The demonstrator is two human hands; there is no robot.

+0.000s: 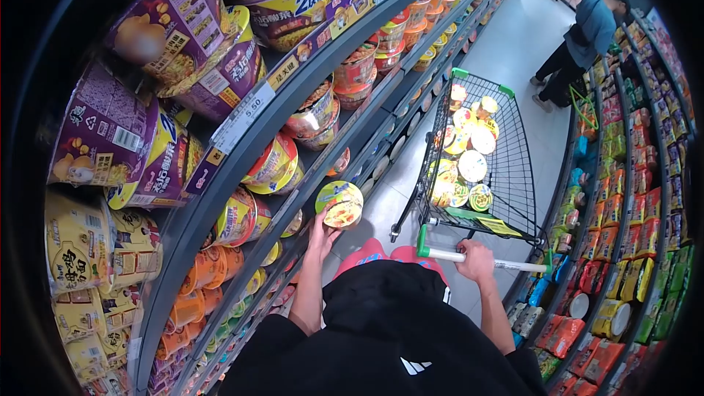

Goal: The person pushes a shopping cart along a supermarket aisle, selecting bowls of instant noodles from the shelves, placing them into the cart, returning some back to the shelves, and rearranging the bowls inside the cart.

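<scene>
- Beside the shelf, my left hand holds the noodle cup, its printed lid showing.
- Hands apart: my right hand grips the cart handle.
- Support the cup by its side; avoid pressing the lid. Brace the cart with the right.

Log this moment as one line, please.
Left hand: grip on instant-noodle cup | Right hand: on cart handle | Shopping cart: several lidded cups inside | Aisle: another person ahead

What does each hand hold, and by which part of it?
Left hand: a cup, by its near left side. Right hand: the cart, by its handle.
</scene>
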